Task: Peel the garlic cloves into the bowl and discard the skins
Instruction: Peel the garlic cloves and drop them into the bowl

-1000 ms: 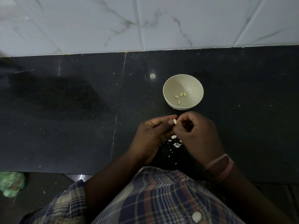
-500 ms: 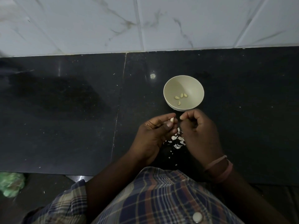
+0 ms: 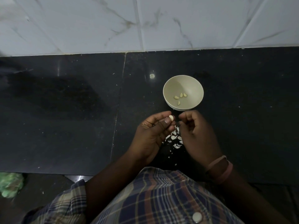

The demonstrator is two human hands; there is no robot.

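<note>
Hands have parted: left hand (image 3: 152,133) pinches a nearly bare clove (image 3: 171,117), right hand (image 3: 196,131) curled, its grip unclear, four cloves (image 3: 179,97) in the bowl (image 3: 168,88), skins (image 3: 175,137) undiscarded on the desk (image 3: 64,126).

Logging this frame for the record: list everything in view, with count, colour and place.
bowl: one, pale cream, on the counter just beyond the hands.
peeled cloves: four, pale yellow, in the bowl's bottom.
garlic clove: one, whitish, pinched in the left hand's fingertips.
skins: a scatter, white, on the counter between the hands.
counter: one, black, seam left of centre.
wall tiles: white, marbled, behind the counter.
green bundle: one, lower left, unclear.
wristbands: two, pinkish, right wrist.
shirt: plaid, bottom.
left hand: holds the clove.
right hand: curled, contents hidden.
</note>
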